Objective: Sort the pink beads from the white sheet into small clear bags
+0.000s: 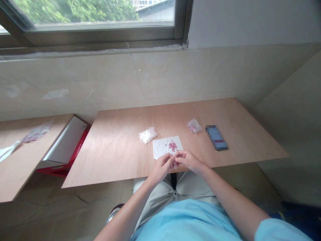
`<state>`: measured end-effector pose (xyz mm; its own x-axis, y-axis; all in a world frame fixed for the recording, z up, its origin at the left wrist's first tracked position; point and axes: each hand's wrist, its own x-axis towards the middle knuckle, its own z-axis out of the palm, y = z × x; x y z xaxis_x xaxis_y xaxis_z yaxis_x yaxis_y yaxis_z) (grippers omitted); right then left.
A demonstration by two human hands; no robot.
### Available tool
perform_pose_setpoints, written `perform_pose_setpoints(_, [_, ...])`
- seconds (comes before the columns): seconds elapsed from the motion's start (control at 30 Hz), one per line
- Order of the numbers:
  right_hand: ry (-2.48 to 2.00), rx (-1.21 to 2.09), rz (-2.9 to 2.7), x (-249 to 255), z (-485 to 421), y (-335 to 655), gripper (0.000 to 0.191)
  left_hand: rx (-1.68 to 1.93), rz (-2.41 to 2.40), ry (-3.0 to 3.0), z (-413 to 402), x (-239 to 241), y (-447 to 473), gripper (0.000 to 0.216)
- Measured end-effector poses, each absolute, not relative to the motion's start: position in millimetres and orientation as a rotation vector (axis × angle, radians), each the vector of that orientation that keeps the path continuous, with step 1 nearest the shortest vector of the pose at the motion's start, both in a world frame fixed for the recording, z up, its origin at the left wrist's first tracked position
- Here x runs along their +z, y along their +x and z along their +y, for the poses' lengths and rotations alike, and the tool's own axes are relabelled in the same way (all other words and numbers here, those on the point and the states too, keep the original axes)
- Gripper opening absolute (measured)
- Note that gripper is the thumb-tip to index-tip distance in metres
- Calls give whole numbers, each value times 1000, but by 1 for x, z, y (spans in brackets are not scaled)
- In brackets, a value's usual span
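Your left hand (160,168) and right hand (189,160) pinch, fingers closed, at the white paper sheet (159,149) below the pink beads (173,146); held item unclear.

Two hands (175,164) — three plastic bags (147,135) — one napkin (159,149).

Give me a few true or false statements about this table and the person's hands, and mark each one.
1. Small pink round pieces lie on a white square sheet. True.
2. A clear plastic bag of white pieces lies left of that sheet on the pale plywood tabletop. True.
3. The left hand lies flat on the tabletop. False: it is raised, close to the right hand, at the sheet's near edge.
4. The right hand holds a small clear bag of pink pieces. False: that bag lies on the tabletop, beyond the hand.
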<state>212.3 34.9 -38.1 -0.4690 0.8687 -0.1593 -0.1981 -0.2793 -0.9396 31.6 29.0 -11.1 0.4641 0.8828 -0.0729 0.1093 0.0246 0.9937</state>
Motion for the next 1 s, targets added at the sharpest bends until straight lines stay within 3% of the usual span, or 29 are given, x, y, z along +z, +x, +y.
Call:
perform_pose_setpoints(0.23, [-956,1821,-1176,-36,35,211,25,676,981,1482,30,-15,30,24])
perform_pose_setpoints(0.57, [-940,1829,-1366,-30,34,218,35,688,995,1431,28,-16,28,24])
perform_pose_setpoints(0.77, [-929,1766,-1384,-35,35,215,26,713,995,1361,27,-22,31,22])
perform_pose_setpoints(1.0, [-1157,1380,-1561,-40,28,209,14,775,1283,1647,25,-26,36,25])
